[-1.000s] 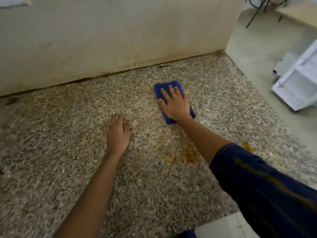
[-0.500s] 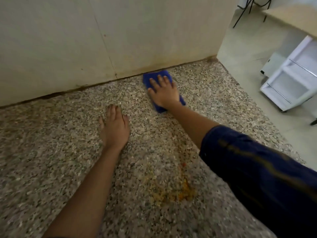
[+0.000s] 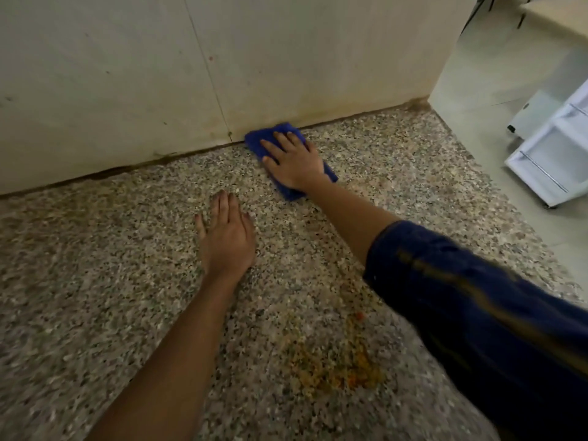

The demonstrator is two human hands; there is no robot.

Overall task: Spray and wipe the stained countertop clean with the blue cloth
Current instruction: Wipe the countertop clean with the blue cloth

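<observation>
2 flat hands: right (image 3: 294, 160) on cloth (image 3: 288, 190), left (image 3: 227, 238) on countertop (image 3: 95, 265).

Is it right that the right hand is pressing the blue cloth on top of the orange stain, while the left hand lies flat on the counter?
Not quite. The head view shows the right hand pressing the cloth up against the wall, far from the stain, which sits uncovered near the person. The rest is right: the left hand lies flat on the counter.
</observation>
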